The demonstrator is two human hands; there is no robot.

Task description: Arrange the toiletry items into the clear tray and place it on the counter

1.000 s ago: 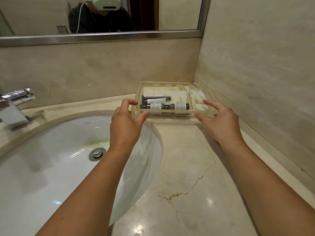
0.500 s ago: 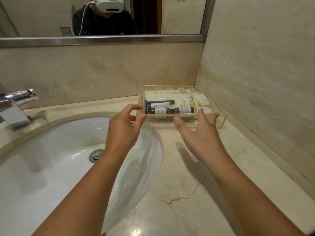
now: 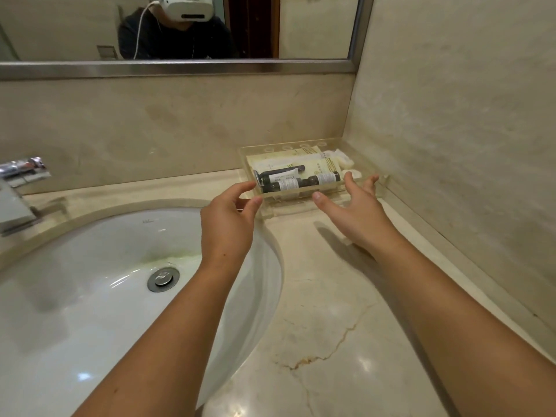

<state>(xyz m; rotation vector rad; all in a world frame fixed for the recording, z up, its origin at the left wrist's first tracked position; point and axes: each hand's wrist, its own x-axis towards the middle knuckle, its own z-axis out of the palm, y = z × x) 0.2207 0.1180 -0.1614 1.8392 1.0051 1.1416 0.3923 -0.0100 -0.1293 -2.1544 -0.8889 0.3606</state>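
Warm, dim overhead light glints off the marble counter (image 3: 346, 341) and sink (image 3: 90, 296) (small glare spots); soft shadows, wide-angle bending at edges, mild softness.

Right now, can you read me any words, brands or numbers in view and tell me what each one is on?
None can be read.
Small dark bottles in the clear tray: white labels, print too small.
Cream sachet: vertical print, blurred.
Sink basin: faint maker's mark near the rim, illegible.
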